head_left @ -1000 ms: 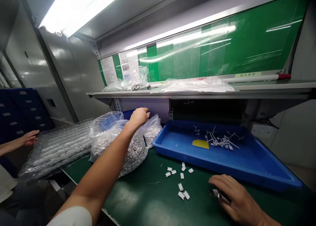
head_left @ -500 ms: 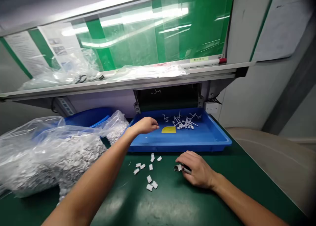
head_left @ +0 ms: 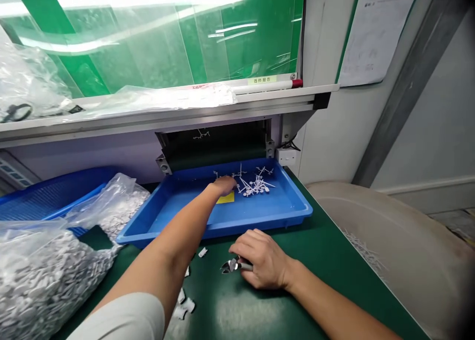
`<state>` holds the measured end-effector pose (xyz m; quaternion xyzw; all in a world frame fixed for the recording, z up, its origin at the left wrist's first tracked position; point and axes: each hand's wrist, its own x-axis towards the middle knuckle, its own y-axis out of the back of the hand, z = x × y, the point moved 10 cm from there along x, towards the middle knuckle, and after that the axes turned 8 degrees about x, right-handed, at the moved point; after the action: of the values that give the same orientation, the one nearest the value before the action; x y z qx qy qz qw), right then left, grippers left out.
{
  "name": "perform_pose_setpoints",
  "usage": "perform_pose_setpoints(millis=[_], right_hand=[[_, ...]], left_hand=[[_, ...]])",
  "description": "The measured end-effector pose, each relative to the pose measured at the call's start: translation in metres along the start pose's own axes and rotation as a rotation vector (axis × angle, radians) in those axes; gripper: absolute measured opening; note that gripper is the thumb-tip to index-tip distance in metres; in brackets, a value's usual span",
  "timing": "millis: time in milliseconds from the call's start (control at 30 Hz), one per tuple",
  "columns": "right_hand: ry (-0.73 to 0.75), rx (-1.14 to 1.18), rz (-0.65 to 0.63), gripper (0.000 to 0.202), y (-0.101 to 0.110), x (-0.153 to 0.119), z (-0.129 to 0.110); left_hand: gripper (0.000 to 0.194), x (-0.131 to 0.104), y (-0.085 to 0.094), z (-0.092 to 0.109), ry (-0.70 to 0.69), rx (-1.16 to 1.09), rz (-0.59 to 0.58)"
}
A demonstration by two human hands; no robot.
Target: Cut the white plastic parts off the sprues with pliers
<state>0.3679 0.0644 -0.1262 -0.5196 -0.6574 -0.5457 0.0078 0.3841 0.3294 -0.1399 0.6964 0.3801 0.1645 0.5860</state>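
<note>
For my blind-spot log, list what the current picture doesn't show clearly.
Head view throughout:
Left hand: its back hides any grasp.
Yellow sheet: partly covered by that hand.
Cutters: right hand covers most of the handles.
Clipboard paper: print too small to read.
Nearer bag: cut off by left edge.

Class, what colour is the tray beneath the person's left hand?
The tray is blue, plain; it shows best in the head view.

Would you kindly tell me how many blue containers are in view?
2: the tray under the left hand, and the basket at left, partly behind bags of white pieces. Others may be hidden there.
</note>
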Motion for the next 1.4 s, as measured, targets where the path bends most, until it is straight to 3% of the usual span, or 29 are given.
perform_pose_setpoints(millis=[200, 333, 433, 533, 633, 733, 833, 900, 967, 1100, 1233, 1300, 1400], right_hand=[[-0.038, 0.077, 0.038, 0.036, -0.001, -0.001, 0.002], [-0.022, 0.055, 0.018, 0.035, -0.006, 0.0, -0.001], [-0.011, 0.02, 0.0, 0.035, -0.006, 0.001, -0.001], [-0.025, 0.007, 0.003, 0.033, -0.002, 0.0, 0.001], [-0.029, 0.012, 0.001, 0.033, 0.001, -0.001, 0.002], [-0.031, 0.03, -0.008, 0.033, -0.001, -0.004, 0.001], [-0.046, 0.047, -0.008, 0.034, -0.002, -0.005, 0.001], [-0.058, 0.054, -0.003, 0.034, -0.001, -0.006, 0.002], [-0.071, 0.059, -0.004, 0.034, -0.001, -0.007, 0.003], [-0.093, 0.064, 0.013, 0.034, 0.003, -0.006, 0.005], [-0.199, 0.085, 0.154, 0.032, 0.023, -0.006, 0.009], [-0.265, 0.087, 0.201, 0.025, 0.029, -0.007, 0.009], [-0.308, 0.044, 0.145, 0.022, 0.021, -0.008, 0.003]], left_hand=[[0.025, -0.024, -0.005, -0.003, -0.027, 0.017, 0.076], [0.037, -0.017, 0.002, 0.009, -0.034, 0.005, 0.114], [0.029, -0.008, 0.004, 0.023, -0.057, -0.016, 0.064], [0.016, -0.014, 0.013, 0.024, -0.056, -0.053, 0.0], [0.006, -0.048, 0.026, 0.015, -0.07, -0.147, -0.062], [0.011, -0.097, 0.027, 0.005, -0.097, -0.312, -0.133], [0.023, -0.13, 0.019, -0.015, 0.028, -0.891, -0.097], [0.028, -0.137, 0.011, -0.029, 0.145, -1.294, 0.0], [0.028, -0.134, 0.012, -0.032, 0.181, -1.465, 0.106], [0.026, -0.142, 0.037, -0.005, 0.11, -1.567, 0.251], [0.025, -0.206, 0.055, 0.037, -0.019, -1.42, 0.447], [0.024, -0.242, 0.042, 0.052, -0.014, -1.319, 0.488], [0.023, -0.277, 0.011, 0.059, 0.028, -1.161, 0.557]])
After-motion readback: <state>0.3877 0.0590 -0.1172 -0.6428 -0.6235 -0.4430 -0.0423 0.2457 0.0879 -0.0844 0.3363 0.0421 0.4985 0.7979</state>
